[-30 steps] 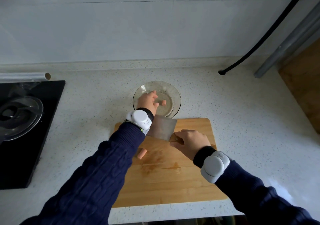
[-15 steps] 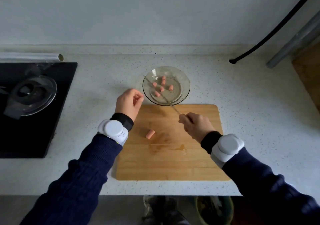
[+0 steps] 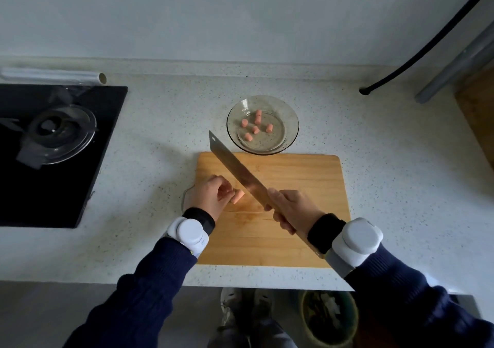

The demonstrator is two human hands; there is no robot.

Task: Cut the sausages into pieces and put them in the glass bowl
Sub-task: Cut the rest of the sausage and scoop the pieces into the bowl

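Observation:
A short pink sausage piece (image 3: 237, 196) lies on the left part of the wooden cutting board (image 3: 302, 176). My left hand (image 3: 211, 196) pinches its left end with curled fingers. My right hand (image 3: 294, 211) grips the handle of a cleaver (image 3: 236, 171), whose blade slants up and left just to the right of the sausage piece. Behind the board stands the glass bowl (image 3: 291, 123) with several cut sausage pieces (image 3: 256, 127) inside.
A black stove (image 3: 40, 160) with a glass lid (image 3: 57, 133) fills the left of the speckled counter (image 3: 387, 160). A foil roll (image 3: 53, 76) lies behind it. A black hose (image 3: 427, 42) runs at the back right. A bin (image 3: 328, 318) sits below the counter edge.
My left hand came from beside the bowl down to the sausage piece on the board. The cleaver swung from over the bowl to lie slanted beside that piece.

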